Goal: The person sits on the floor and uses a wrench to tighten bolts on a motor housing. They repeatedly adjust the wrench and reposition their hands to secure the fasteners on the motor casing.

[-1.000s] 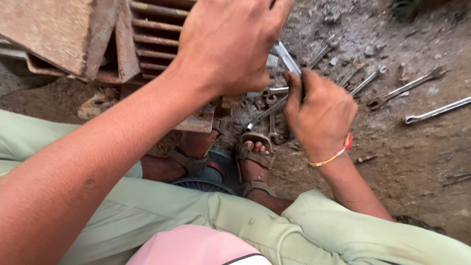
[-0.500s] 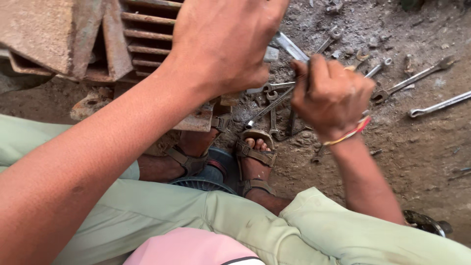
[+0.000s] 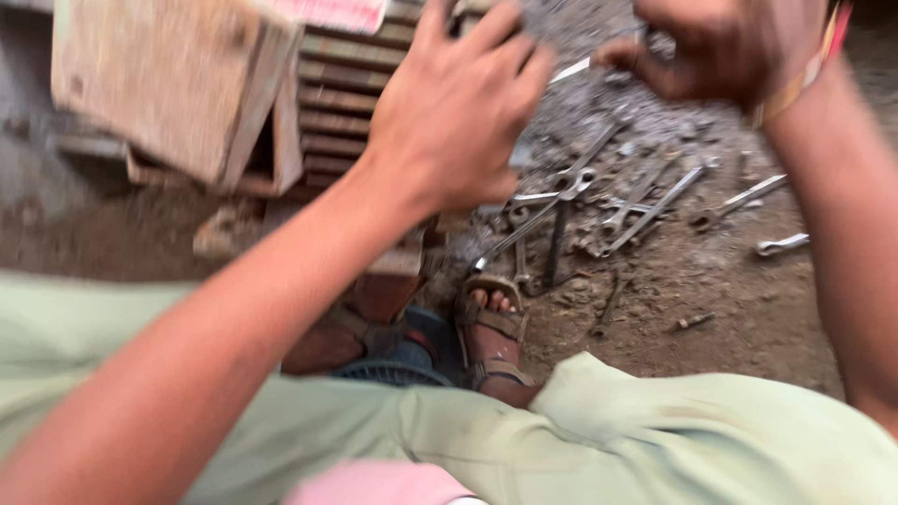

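Spanner (image 3: 572,69) in clenched right hand (image 3: 725,47), blurred. Left hand (image 3: 458,112) spread open, empty, over finned motor (image 3: 337,93). More spanners (image 3: 599,201) on dirt beyond sandalled foot (image 3: 491,323).

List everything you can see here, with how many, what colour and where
Finned casing: one, rusty brown, top left, behind the left hand.
Box: one, worn tan, top left corner.
Spanners: several, too blurred to count, grey metal, scattered on the dirt at right of centre.
Ground: brown dirt with grit.
Sandals: two, brown, bottom centre.
Trousers: pale green, across the bottom.
Left hand: open, fingers spread, over the casing.
Right hand: curled, top right, yellow and red band on the wrist; blurred.
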Available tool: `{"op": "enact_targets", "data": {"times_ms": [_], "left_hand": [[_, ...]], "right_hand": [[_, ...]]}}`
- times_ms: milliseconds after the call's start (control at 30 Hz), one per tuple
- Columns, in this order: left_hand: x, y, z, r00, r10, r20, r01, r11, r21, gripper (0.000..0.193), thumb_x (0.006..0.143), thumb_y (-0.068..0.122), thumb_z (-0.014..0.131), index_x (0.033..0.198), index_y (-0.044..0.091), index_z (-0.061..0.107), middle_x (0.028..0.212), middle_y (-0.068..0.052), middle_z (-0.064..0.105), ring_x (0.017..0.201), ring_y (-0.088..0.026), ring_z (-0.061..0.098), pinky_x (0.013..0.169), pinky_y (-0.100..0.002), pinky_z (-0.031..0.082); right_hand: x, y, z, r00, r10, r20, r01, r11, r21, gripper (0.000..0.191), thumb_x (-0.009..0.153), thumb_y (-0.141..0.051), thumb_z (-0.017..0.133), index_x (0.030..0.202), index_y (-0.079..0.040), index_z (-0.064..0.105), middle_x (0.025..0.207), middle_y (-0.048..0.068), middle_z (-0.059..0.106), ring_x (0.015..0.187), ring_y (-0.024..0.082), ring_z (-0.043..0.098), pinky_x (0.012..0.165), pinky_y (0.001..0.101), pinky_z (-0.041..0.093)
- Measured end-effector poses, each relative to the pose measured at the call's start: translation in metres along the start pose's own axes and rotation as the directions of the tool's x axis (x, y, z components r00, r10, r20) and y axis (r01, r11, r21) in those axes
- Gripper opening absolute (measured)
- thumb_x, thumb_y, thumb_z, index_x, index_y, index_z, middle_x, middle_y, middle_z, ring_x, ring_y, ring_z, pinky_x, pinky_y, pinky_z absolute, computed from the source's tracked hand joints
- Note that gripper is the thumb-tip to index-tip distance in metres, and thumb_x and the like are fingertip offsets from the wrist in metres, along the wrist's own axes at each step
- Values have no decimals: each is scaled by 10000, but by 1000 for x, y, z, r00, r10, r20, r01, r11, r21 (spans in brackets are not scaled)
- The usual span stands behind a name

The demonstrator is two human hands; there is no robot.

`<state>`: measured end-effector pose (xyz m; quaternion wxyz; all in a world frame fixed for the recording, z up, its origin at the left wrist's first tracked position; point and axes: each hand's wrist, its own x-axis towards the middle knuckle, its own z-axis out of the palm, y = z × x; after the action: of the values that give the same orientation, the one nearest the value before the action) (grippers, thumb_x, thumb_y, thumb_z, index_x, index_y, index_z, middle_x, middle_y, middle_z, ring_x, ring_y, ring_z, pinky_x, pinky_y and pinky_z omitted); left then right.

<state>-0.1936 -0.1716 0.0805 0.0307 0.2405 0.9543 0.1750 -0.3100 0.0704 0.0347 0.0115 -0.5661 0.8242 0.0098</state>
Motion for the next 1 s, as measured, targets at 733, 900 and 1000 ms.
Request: {"op": "enact_targets", "data": {"times_ms": [733,900,1000], "left_hand": [[-6,7,5,973,-162,166,179,979,-92,427,593,109,761,1006,56,667,787,-135,682,668,-344,691,496,-467,518],[-9,4,13,992,-52,-116,45,997,-60,461,463,146,774,904,40,691,709,-128,678,580,-334,680,421,-442,499],[-10,4,14,995,-97,33,99,992,-76,331,527,131,763,848,77,708,642,-109,664,518,-308,668,374,-428,487]], "right_hand": [[-53,-142,-39,644,713,276,-641,307,704,133,974,-99,782,1066,-4,769,806,127,731,643,176,681,604,329,498],[-45,-162,-47,592,739,321,-724,313,614,195,961,-141,776,1084,10,781,746,235,661,599,336,652,581,393,484],[-48,-171,-40,524,767,371,-757,220,616,232,962,-137,748,1144,8,753,812,237,688,647,331,703,623,402,512]]}}
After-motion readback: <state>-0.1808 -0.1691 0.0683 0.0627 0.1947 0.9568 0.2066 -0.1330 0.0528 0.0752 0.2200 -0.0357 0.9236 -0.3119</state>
